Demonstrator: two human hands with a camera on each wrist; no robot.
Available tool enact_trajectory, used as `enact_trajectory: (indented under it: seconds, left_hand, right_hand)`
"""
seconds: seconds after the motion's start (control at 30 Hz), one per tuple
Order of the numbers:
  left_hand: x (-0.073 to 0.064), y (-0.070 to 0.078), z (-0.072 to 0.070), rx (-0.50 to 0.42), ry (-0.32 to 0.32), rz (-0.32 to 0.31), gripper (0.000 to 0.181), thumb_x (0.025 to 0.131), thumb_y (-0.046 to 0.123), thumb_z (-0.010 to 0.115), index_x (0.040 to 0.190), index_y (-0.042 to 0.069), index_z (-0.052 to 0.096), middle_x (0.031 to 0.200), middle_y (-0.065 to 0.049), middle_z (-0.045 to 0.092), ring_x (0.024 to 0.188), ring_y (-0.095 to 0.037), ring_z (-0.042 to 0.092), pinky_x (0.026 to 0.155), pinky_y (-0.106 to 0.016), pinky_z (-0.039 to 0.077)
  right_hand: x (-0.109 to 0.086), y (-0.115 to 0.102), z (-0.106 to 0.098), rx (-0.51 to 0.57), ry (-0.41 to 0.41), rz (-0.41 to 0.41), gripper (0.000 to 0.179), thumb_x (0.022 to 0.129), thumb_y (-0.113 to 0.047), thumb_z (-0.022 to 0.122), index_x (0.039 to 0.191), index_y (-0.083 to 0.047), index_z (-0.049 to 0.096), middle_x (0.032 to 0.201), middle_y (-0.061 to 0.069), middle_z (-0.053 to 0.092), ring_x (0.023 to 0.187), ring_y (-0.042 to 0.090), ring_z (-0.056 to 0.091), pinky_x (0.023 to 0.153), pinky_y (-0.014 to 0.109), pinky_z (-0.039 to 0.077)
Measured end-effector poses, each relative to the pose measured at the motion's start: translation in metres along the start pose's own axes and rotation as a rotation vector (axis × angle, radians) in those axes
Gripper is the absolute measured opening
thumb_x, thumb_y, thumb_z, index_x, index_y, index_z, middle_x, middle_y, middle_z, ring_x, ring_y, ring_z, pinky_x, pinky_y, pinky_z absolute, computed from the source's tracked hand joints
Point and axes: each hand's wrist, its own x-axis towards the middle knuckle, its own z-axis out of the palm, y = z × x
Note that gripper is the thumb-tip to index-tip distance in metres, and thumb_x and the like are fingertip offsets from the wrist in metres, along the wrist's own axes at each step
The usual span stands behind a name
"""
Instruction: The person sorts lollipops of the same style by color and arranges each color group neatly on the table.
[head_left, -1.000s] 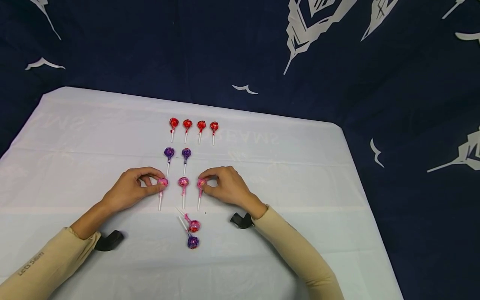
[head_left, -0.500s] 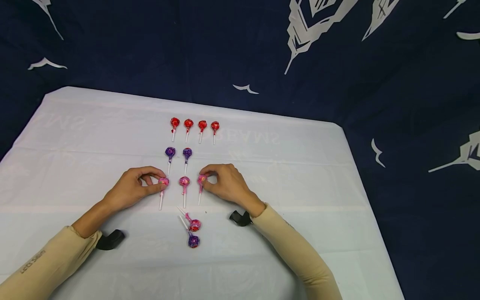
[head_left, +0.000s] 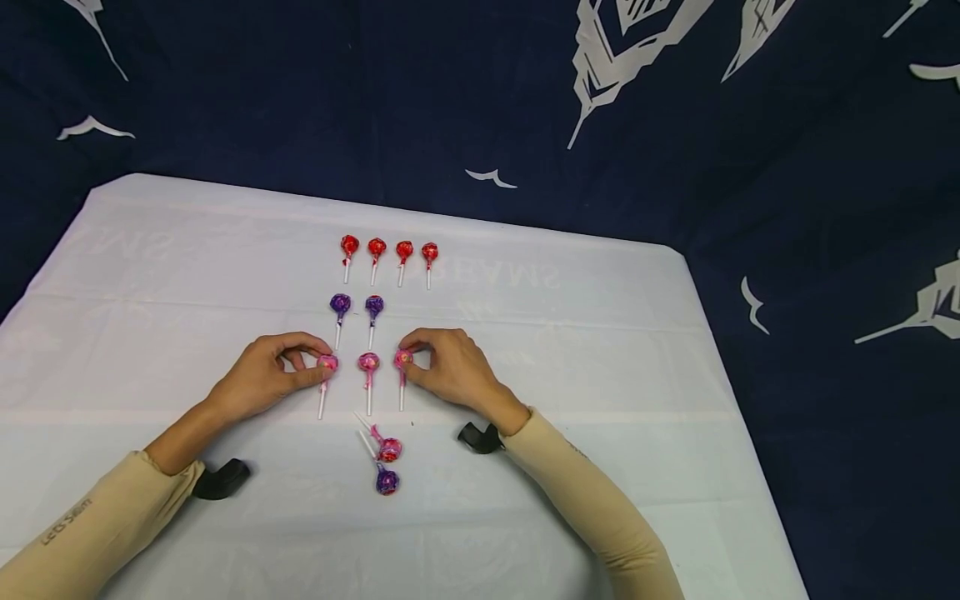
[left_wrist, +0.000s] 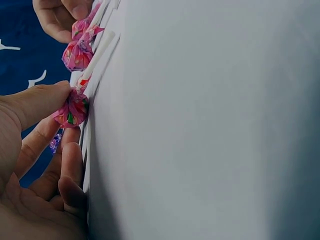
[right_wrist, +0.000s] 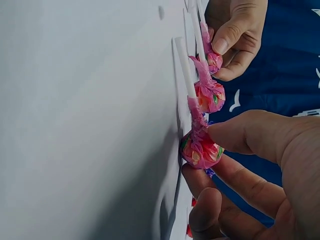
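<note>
My left hand (head_left: pixel 262 375) pinches the head of a pink lollipop (left_wrist: pixel 72 112) between thumb and fingers, its white stick pointing toward me on the table. On the other side, my right hand (head_left: pixel 457 367) pinches a second pink lollipop (right_wrist: pixel 201 150) by its head. Between the hands lies a third pink lollipop (head_left: pixel 368 362), touched by neither. Two purple lollipops, a left one (head_left: pixel 341 303) and a right one (head_left: pixel 374 305), lie just beyond this pink row. Nearer to me, a pink-and-red lollipop (head_left: pixel 389 450) and a purple lollipop (head_left: pixel 387 482) lie slanted close together.
A row of several red lollipops (head_left: pixel 377 247) lies farther back on the white tablecloth (head_left: pixel 570 492). Black curved pieces stick out by the left cuff (head_left: pixel 221 480) and the right cuff (head_left: pixel 480 438). A dark blue cloth (head_left: pixel 300 92) with white patterns hangs behind the table.
The right hand has moved slightly away from me, and its pink lollipop has shifted that way and straightened, its stick pointing more directly toward me. The left hand stays on its lollipop.
</note>
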Motion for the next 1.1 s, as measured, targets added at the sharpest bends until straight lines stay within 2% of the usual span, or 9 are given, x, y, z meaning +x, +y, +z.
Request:
enact_trajectory:
  seconds: [0.23, 0.5, 0.6, 0.9, 1.03, 1.1]
  left_hand:
    - [0.0, 0.0, -0.001, 0.001, -0.001, -0.01, 0.027, 0.088, 0.027, 0.079, 0.11, 0.013, 0.072, 0.077, -0.004, 0.062, 0.072, -0.011, 0.051, 0.062, -0.027, 0.037]
    - [-0.001, -0.002, 0.0, 0.005, -0.001, -0.013, 0.027, 0.088, 0.027, 0.079, 0.11, 0.014, 0.072, 0.078, -0.004, 0.062, 0.072, -0.011, 0.051, 0.062, -0.027, 0.037]
    - [-0.001, -0.002, 0.0, 0.006, 0.0, -0.014, 0.027, 0.088, 0.026, 0.079, 0.11, 0.014, 0.072, 0.078, -0.004, 0.061, 0.072, -0.011, 0.051, 0.062, -0.027, 0.037]
    - [-0.001, -0.001, -0.001, 0.005, -0.002, -0.017, 0.027, 0.088, 0.027, 0.079, 0.11, 0.014, 0.072, 0.077, -0.004, 0.061, 0.072, -0.012, 0.052, 0.062, -0.028, 0.037]
    - [-0.001, -0.001, -0.001, 0.001, -0.002, -0.013, 0.027, 0.088, 0.027, 0.079, 0.11, 0.014, 0.072, 0.077, -0.004, 0.061, 0.071, -0.012, 0.052, 0.061, -0.028, 0.037]
    - [-0.001, 0.0, -0.001, 0.0, 0.0, -0.009, 0.026, 0.088, 0.026, 0.079, 0.11, 0.013, 0.072, 0.077, -0.004, 0.061, 0.071, -0.011, 0.052, 0.061, -0.028, 0.037]
  right_hand:
    - [-0.001, -0.001, 0.0, -0.01, 0.002, 0.002, 0.023, 0.088, -0.023, 0.073, 0.111, -0.019, 0.074, 0.09, -0.008, 0.072, 0.058, 0.007, 0.05, 0.055, 0.024, 0.039]
    - [-0.007, -0.006, -0.003, 0.012, 0.028, 0.027, 0.024, 0.088, -0.026, 0.074, 0.111, -0.02, 0.074, 0.068, -0.005, 0.059, 0.057, 0.008, 0.049, 0.056, 0.026, 0.038]
    - [-0.011, -0.01, -0.004, 0.015, 0.033, 0.017, 0.024, 0.088, -0.025, 0.075, 0.111, -0.021, 0.074, 0.072, -0.004, 0.06, 0.059, 0.008, 0.05, 0.059, 0.026, 0.039]
    - [-0.027, -0.02, -0.009, 0.012, 0.036, -0.034, 0.026, 0.088, -0.025, 0.077, 0.114, -0.019, 0.074, 0.104, -0.005, 0.074, 0.066, 0.006, 0.051, 0.065, 0.026, 0.04]
    - [-0.039, -0.024, -0.009, 0.039, -0.023, -0.051, 0.028, 0.087, -0.025, 0.079, 0.114, -0.017, 0.074, 0.101, -0.005, 0.074, 0.065, 0.005, 0.05, 0.064, 0.024, 0.04]
    - [-0.045, -0.026, -0.008, 0.045, -0.057, -0.072, 0.028, 0.087, -0.026, 0.079, 0.113, -0.016, 0.075, 0.092, -0.005, 0.072, 0.064, 0.004, 0.048, 0.064, 0.023, 0.039]
